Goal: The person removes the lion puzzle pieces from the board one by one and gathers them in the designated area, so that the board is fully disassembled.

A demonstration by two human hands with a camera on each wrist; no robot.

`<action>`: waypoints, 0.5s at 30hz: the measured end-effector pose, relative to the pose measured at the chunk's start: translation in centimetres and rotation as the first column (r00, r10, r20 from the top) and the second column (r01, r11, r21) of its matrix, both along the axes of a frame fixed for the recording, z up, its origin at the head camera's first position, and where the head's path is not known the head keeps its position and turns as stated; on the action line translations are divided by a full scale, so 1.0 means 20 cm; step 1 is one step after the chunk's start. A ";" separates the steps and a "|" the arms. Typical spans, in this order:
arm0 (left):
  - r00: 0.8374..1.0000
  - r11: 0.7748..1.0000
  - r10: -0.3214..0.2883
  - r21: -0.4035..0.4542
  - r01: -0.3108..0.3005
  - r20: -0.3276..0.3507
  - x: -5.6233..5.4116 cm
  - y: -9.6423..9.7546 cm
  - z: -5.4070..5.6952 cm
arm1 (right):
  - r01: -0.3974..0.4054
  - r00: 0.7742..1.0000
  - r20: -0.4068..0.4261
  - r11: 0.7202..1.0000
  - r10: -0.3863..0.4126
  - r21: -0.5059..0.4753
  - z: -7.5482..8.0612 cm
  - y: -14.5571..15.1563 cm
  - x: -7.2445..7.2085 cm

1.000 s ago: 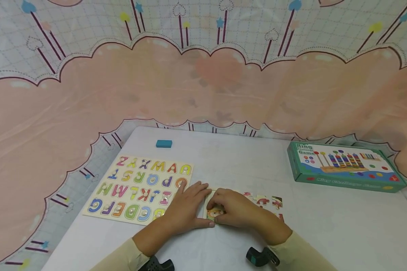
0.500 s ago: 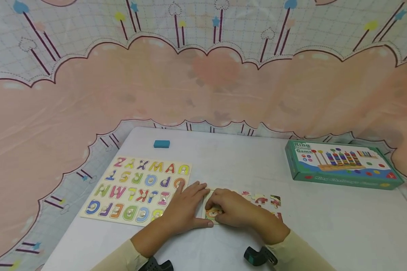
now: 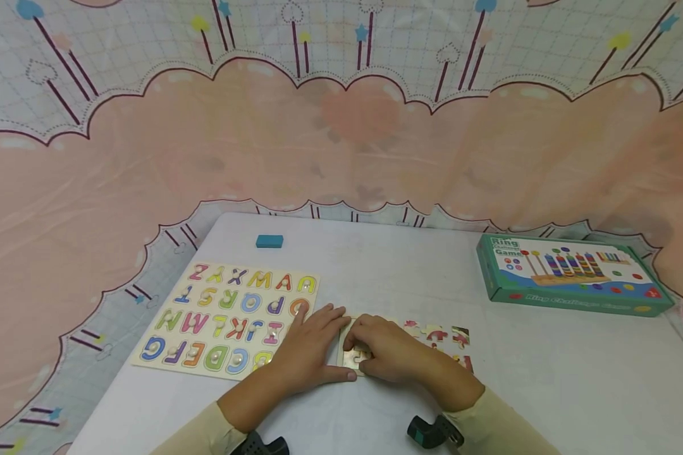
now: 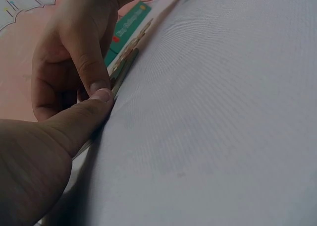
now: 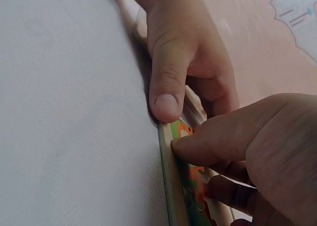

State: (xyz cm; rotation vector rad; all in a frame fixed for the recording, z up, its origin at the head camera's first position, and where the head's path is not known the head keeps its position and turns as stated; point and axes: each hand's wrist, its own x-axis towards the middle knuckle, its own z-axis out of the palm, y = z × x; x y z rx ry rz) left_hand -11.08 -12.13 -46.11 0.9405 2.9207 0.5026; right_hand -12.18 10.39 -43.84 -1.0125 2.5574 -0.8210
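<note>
A small jigsaw puzzle board (image 3: pixel 427 323) with picture pieces lies in front of me, largely covered by my hands. My right hand (image 3: pixel 395 351) is over its left part, fingers and thumb curled around a puzzle piece (image 5: pixel 184 129) with an orange and green picture. How far that piece is raised cannot be told. My left hand (image 3: pixel 315 347) lies spread, its thumb (image 4: pixel 101 96) at the near edge of the puzzle board. Its other fingers reach over the gap between the puzzle and the alphabet board (image 3: pixel 205 373), which carries colourful knobbed letters.
At the table's back left lies a small blue block (image 3: pixel 269 241). A green Ring Challenge Game box (image 3: pixel 575 275) stands at the back right. The white tabletop (image 3: pixel 364 259) meets a patterned pink and white cloth (image 3: pixel 250 145) behind it.
Both hands keep nearly the same place while the view shifts slightly. The lion picture seen under my right fingers earlier now looks pale and shiny.
</note>
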 end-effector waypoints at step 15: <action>1.000 1.000 -0.001 0.005 0.001 0.009 0.01 0.00 0.01 | 0.001 1.000 -0.009 1.000 -0.001 0.029 0.00 -0.01 0.01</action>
